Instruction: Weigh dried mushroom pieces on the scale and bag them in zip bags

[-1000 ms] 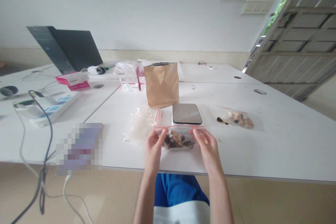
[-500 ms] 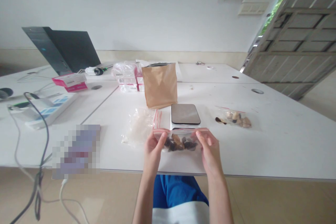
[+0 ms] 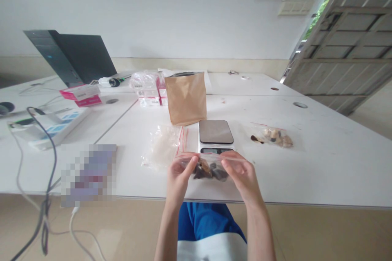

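A clear zip bag (image 3: 211,170) with dark and brown dried pieces inside is held near the table's front edge. My left hand (image 3: 181,173) pinches its top edge at the left, thumb in front. At the right, my right hand (image 3: 240,175) grips the same edge between thumb and fingers. Just behind the bag stands a small digital scale (image 3: 216,131), its plate bare and its display partly covered by my hands and the bag. Left of the scale lies a pile of clear zip bags (image 3: 161,147). A second zip bag (image 3: 275,137) with pale dried pieces rests farther right.
An upright brown paper bag (image 3: 186,98) stands behind the scale. Plastic-wrapped pink and white boxes (image 3: 146,89) sit to its left. A power strip (image 3: 59,128) with cables, a blurred-out flat object (image 3: 92,173) and a black computer case (image 3: 73,57) occupy the left side.
My right hand has moved inward along the bag's top edge, closer to my left hand. The bag sits slightly lower, and more of the scale's display shows.
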### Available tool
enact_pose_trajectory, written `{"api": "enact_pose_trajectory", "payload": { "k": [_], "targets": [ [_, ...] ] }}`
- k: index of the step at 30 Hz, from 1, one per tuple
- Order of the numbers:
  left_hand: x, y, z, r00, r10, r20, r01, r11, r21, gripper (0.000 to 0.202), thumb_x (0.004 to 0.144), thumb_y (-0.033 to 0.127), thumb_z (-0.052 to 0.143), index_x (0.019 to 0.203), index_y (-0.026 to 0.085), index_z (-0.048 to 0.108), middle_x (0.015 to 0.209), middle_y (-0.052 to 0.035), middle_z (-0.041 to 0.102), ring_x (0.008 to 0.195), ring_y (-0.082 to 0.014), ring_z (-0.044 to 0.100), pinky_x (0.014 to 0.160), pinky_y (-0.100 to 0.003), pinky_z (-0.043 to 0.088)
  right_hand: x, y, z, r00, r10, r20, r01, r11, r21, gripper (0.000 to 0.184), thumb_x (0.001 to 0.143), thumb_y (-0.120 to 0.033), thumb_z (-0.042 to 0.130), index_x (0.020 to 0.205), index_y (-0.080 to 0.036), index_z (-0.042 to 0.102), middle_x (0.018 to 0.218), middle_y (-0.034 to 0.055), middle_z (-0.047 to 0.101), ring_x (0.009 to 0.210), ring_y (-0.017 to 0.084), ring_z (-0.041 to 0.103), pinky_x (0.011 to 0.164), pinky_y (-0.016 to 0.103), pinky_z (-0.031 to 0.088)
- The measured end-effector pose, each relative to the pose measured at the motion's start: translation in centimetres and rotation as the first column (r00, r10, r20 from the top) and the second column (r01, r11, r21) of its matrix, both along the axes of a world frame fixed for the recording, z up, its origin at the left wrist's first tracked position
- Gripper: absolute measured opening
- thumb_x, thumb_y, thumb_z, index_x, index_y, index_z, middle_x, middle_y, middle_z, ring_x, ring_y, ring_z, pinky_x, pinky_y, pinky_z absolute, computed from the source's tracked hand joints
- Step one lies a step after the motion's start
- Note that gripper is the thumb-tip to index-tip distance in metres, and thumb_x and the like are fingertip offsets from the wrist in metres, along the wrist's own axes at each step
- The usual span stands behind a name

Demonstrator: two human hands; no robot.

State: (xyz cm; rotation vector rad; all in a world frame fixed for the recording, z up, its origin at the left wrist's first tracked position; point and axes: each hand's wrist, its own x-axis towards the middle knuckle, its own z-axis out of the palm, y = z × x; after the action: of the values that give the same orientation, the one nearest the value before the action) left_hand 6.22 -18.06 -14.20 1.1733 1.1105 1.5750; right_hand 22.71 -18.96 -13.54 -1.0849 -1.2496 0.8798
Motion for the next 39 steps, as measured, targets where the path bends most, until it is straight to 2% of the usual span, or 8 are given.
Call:
{"api": "enact_pose_trajectory", "payload": {
  "k": [7,11,15,18,22,28,34,39],
  "targets": [
    [0.2,-0.6,1.0,0.999,0.021,-0.043,-0.019,0.999,0.035,0.021,0.071,0.037,0.070,0.067,0.017,0.073,0.075,-0.0074,0.071,0.076,-0.0188,0.065,0.070,-0.027,0.051,-0.4,-0.1,0.2,0.998,-0.067,-0.004,0.067,0.988,0.137,0.013,0.076,-0.031,0.067,0.068,-0.020,0.068,0.071,0.0019,0.064,0.070,0.016,0.060,0.064,0.026,0.047],
    [0.1,-0.5,1.1,0.998,0.055,-0.029,-0.054,0.998,0.033,0.022,0.071,0.038,0.070,0.066,0.017,0.073,0.074,-0.0072,0.071,0.076,-0.0188,0.064,0.071,-0.027,0.050,-0.8,0.1,0.2,0.993,-0.110,-0.043,0.114,0.987,0.115,0.016,0.074,-0.033,0.068,0.065,-0.020,0.068,0.068,0.0020,0.063,0.067,0.016,0.059,0.062,0.028,0.047],
    [-0.2,-0.4,0.7,0.995,-0.094,0.018,0.094,0.995,-0.013,0.023,0.071,0.040,0.069,0.075,0.017,0.074,0.082,-0.0069,0.071,0.078,-0.0182,0.064,0.069,-0.025,0.049,-1.0,0.2,0.1,0.981,-0.108,-0.160,0.112,0.994,0.013,0.017,0.070,-0.037,0.070,0.069,-0.020,0.071,0.077,0.0042,0.069,0.072,0.018,0.063,0.065,0.030,0.048],
    [-0.3,-0.4,0.7,0.988,-0.154,0.004,0.154,0.988,-0.004,0.021,0.071,0.038,0.070,0.076,0.017,0.074,0.082,-0.0062,0.071,0.077,-0.0176,0.064,0.068,-0.024,0.049,-0.8,0.2,-0.1,0.977,-0.005,-0.215,-0.001,1.000,-0.026,0.019,0.071,-0.040,0.070,0.074,-0.021,0.073,0.090,0.0061,0.072,0.079,0.020,0.066,0.069,0.032,0.050],
    [-0.1,-0.5,1.2,0.992,-0.116,-0.041,0.116,0.993,0.007,0.019,0.071,0.036,0.071,0.069,0.018,0.073,0.077,-0.0060,0.070,0.074,-0.0174,0.063,0.067,-0.024,0.049,-0.6,0.2,-0.2,0.980,0.112,-0.167,-0.123,0.991,-0.058,0.024,0.072,-0.042,0.068,0.081,-0.020,0.072,0.081,0.0052,0.073,0.072,0.021,0.066,0.066,0.032,0.051],
    [0.3,-0.8,1.6,0.997,-0.052,-0.056,0.053,0.998,0.026,0.021,0.071,0.039,0.070,0.069,0.017,0.072,0.073,-0.0055,0.068,0.068,-0.0167,0.061,0.064,-0.025,0.048,-1.3,0.0,0.2,0.995,0.000,-0.097,-0.005,0.998,-0.057,0.021,0.071,-0.039,0.069,0.074,-0.018,0.072,0.069,0.0036,0.069,0.065,0.019,0.062,0.061,0.030,0.048],
    [0.8,-1.4,2.1,1.000,0.010,0.009,-0.010,1.000,0.007,0.022,0.068,0.038,0.072,0.066,0.016,0.071,0.067,-0.0036,0.066,0.061,-0.0136,0.057,0.057,-0.023,0.044,-2.2,-0.4,1.3,0.992,-0.056,-0.117,0.057,0.998,0.003,0.015,0.070,-0.034,0.069,0.071,-0.019,0.072,0.072,0.0032,0.070,0.070,0.019,0.064,0.067,0.031,0.050],
    [1.1,-1.3,2.0,0.996,0.038,0.077,-0.036,0.999,-0.034,0.023,0.066,0.038,0.073,0.067,0.015,0.069,0.063,-0.0018,0.064,0.057,-0.0113,0.055,0.055,-0.021,0.042,-2.6,-0.4,1.3,0.988,-0.092,-0.127,0.094,0.995,0.011,0.013,0.071,-0.033,0.069,0.071,-0.020,0.072,0.070,0.0026,0.070,0.069,0.019,0.065,0.065,0.029,0.050]
  ]
}}
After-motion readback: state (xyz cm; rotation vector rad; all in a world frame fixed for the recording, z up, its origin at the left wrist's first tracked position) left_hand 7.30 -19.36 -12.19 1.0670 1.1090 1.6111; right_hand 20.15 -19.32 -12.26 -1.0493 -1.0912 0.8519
